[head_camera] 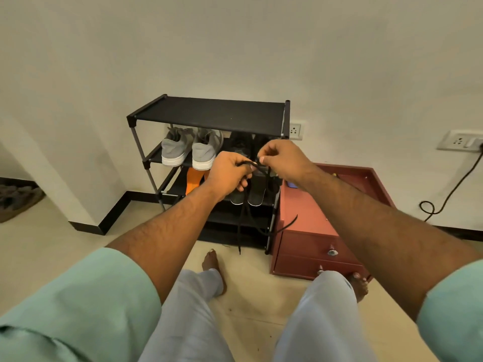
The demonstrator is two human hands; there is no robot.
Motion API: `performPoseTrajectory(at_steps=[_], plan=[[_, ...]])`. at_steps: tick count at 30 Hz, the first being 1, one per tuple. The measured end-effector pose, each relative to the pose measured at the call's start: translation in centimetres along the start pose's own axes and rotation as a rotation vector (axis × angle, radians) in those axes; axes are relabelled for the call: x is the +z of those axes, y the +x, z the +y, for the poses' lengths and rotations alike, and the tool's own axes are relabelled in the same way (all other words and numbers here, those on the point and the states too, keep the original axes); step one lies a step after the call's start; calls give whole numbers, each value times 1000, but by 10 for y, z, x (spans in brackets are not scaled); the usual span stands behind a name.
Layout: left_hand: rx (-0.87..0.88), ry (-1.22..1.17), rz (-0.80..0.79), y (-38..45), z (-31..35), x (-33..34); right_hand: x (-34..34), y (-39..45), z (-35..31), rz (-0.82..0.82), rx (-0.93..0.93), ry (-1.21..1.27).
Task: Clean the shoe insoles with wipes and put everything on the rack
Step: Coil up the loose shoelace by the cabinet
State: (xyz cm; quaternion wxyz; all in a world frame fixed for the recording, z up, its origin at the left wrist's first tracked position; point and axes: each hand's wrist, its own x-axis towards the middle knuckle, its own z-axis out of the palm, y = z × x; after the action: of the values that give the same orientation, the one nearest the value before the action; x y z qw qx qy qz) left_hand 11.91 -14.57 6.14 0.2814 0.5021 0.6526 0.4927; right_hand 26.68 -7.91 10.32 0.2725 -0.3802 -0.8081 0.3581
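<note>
A black shoe rack [209,113] stands against the wall. Its second shelf holds a pair of grey sneakers [189,150] and dark shoes behind my hands. On the third shelf lie orange insoles [193,182] and a dark pair of shoes [248,194]. In front of the rack my left hand [227,176] grips black shoelaces [241,223] that hang down toward the floor. My right hand [279,159] pinches the upper end of the laces, close to my left hand.
A red wooden drawer box [308,226] sits right of the rack with a blue object [291,184] on top. Wall sockets [295,131] and a black cable [444,197] are at the right. My legs and bare feet are on the tiled floor below.
</note>
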Motion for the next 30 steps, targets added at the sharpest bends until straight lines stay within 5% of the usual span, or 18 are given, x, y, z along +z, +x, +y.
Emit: performPoseTrajectory(at_steps=[16, 20, 24, 30], plan=[[-37, -3, 44, -9, -1, -10, 16, -4, -7, -66, 2, -99], [-39, -10, 4, -11, -12, -9, 3, 8, -21, 144, 132, 302], [-56, -71, 11, -11, -29, -5, -23, 19, -37, 176, 145, 667], [-50, -121, 51, -6, -47, 0, -38, 27, -57, 254, 129, 638]])
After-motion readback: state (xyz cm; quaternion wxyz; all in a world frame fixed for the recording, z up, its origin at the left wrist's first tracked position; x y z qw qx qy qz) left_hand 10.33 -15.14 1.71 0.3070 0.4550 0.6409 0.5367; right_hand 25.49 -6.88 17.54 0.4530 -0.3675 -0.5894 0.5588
